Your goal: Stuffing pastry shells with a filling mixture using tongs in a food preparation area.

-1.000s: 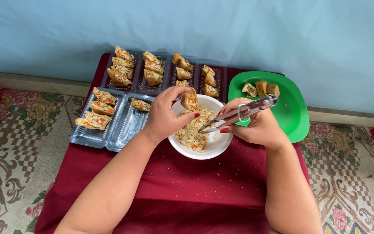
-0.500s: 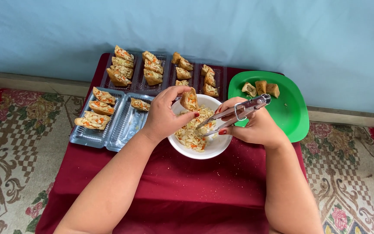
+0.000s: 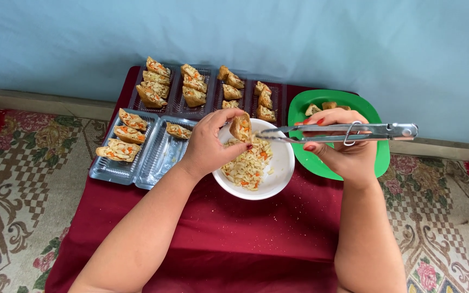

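Most pockets filled, a few left
Left hand [image 3: 213,144] grips a half-filled pocket [image 3: 241,127]; right hand [image 3: 343,146] clasps tongs [image 3: 343,132] over the bowl [image 3: 278,179]; 3 shells [image 3: 329,107] wait unfilled.

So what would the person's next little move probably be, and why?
Probably setting the stuffed pocket into the near clear tray. The left hand holds it over the white bowl looking filled, the tongs in the right hand are level at its tip, and that tray holds only one piece.
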